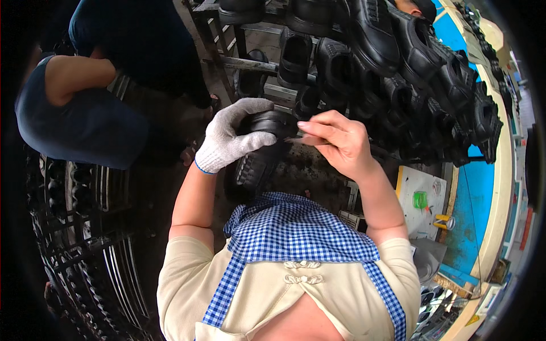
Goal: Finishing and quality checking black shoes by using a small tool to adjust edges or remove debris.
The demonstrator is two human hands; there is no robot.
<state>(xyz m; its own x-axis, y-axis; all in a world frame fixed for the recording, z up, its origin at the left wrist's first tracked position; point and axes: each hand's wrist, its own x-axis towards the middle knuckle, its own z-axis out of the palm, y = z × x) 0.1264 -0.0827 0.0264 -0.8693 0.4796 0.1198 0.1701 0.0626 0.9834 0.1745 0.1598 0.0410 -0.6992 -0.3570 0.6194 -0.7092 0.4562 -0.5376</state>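
Now clamping gloved left hand round 1 black shoe! Pinching something thin just right of it, between fingertips of the right hand.

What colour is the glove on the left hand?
The glove is pale grey, blue-edged; head view.

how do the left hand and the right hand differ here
The left hand wears a pale knitted glove; the right hand is bare. The left hand grips a black shoe between thumb and fingers; the right hand pinches a thin item, too small to identify. Both are close to that shoe.
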